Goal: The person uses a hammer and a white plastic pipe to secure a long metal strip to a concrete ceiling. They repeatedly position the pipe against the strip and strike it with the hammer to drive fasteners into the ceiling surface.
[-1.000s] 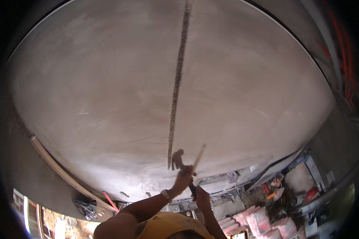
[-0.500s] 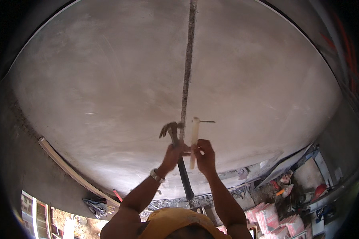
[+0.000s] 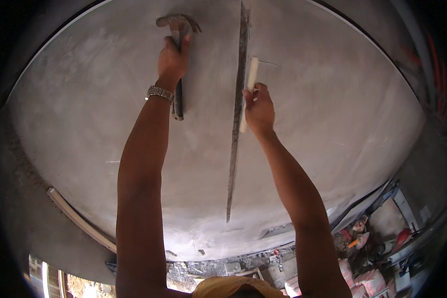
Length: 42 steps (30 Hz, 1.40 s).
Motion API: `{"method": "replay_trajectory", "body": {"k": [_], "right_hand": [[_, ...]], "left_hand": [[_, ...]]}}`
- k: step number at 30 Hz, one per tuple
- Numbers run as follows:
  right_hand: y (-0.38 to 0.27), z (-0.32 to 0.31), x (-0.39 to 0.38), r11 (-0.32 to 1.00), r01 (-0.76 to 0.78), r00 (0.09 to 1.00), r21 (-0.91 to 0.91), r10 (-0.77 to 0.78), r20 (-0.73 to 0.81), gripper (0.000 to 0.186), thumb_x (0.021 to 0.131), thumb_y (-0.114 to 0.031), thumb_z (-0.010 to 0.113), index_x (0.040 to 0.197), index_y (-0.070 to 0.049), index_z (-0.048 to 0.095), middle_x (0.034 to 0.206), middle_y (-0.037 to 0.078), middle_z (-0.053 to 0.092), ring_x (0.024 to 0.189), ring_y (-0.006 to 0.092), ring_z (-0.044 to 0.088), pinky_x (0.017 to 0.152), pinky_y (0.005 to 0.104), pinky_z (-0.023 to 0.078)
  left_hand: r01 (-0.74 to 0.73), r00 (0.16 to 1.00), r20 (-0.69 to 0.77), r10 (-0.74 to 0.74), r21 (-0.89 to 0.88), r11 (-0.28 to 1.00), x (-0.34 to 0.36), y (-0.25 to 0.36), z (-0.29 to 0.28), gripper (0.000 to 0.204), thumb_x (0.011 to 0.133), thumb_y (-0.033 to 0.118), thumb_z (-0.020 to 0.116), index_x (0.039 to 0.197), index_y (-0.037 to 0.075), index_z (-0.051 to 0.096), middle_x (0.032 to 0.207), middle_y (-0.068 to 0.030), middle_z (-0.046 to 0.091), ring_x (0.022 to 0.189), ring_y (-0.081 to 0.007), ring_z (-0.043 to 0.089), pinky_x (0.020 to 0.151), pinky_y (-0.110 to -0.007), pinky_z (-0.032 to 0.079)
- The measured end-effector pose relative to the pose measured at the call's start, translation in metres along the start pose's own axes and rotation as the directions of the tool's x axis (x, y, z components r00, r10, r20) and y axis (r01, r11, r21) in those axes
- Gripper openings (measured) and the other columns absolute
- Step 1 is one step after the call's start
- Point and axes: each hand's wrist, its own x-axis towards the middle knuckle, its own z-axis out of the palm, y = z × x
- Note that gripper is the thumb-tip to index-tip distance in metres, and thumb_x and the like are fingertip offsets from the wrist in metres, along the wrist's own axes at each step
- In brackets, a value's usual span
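My left hand (image 3: 173, 60) grips a claw hammer (image 3: 176, 22) just below its head, with the dark handle hanging down past my wrist. Between the thumb and fingers of my right hand (image 3: 260, 111) is a short cream-coloured stick (image 3: 253, 70), held nearly upright. A thin nail (image 3: 270, 64) sticks out sideways to the right from near the stick's upper end. A dark, rough groove (image 3: 240, 84) runs down the grey wall (image 3: 313, 119), close to the left of the stick. Whether the stick touches the wall, I cannot tell.
Rubble (image 3: 184, 273) lies along the foot of the wall. At the lower right are pink-and-white bags (image 3: 371, 282) and mixed clutter with a red item (image 3: 402, 238). A long pale strip (image 3: 77, 216) leans at the lower left. Reddish tubes (image 3: 436, 74) run at the far right.
Both hands have risen up the wall and moved apart. The hammer has gone up and left, its claw now pointing right. The stick with the nail has gone up beside the groove.
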Motion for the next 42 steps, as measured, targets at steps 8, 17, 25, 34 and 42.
{"method": "replay_trajectory", "body": {"k": [8,17,25,34,42], "right_hand": [[0.008,0.035,0.037,0.978,0.098,0.991,-0.185,-0.112,-0.067,0.041,0.098,-0.029,0.061,0.128,-0.007,0.045,0.108,0.016,0.060,0.093,0.0366,0.066,0.074,0.0462,0.057],[0.014,0.051,0.031,0.973,0.168,0.962,-0.160,-0.197,-0.189,0.042,0.094,-0.025,0.065,0.128,-0.006,0.050,0.105,0.016,0.060,0.083,0.0345,0.068,0.069,0.0416,0.058],[-0.004,0.043,0.021,0.918,0.208,0.971,-0.337,-0.236,-0.045,0.038,0.096,-0.011,0.058,0.131,0.003,0.049,0.113,0.022,0.058,0.085,0.0354,0.070,0.073,0.0401,0.061],[-0.004,0.035,0.014,0.865,0.316,0.948,-0.391,-0.268,0.172,0.052,0.090,-0.006,0.059,0.136,0.012,0.044,0.129,0.027,0.045,0.117,0.0386,0.058,0.092,0.0380,0.057],[0.007,0.029,0.018,0.767,0.342,0.940,-0.544,-0.280,0.196,0.041,0.089,-0.012,0.064,0.130,-0.008,0.060,0.120,0.012,0.047,0.112,0.0299,0.050,0.094,0.0419,0.044]], "left_hand": [[0.041,0.998,-0.056,-0.031,0.186,0.982,-0.015,0.014,0.018,0.059,0.096,0.063,0.046,0.106,0.005,0.049,0.088,-0.0217,0.071,0.083,-0.0423,0.069,0.073,-0.052,0.054],[-0.004,0.993,-0.112,0.027,0.207,0.978,-0.017,0.014,0.021,0.054,0.095,0.058,0.052,0.101,0.005,0.053,0.094,-0.0210,0.071,0.086,-0.0408,0.069,0.073,-0.051,0.055],[-0.032,0.990,-0.133,0.048,0.118,0.992,-0.018,0.021,0.018,0.041,0.098,0.043,0.054,0.104,0.003,0.051,0.093,-0.0272,0.067,0.086,-0.0468,0.065,0.071,-0.055,0.050],[-0.047,0.986,-0.154,0.064,0.108,0.993,-0.016,0.019,0.020,0.044,0.096,0.047,0.055,0.104,0.003,0.051,0.092,-0.0255,0.068,0.084,-0.0470,0.065,0.070,-0.056,0.050],[-0.061,0.980,-0.183,0.080,0.108,0.992,-0.016,0.016,0.020,0.045,0.096,0.048,0.055,0.102,0.004,0.052,0.091,-0.0255,0.068,0.084,-0.0469,0.065,0.071,-0.056,0.049]]}}
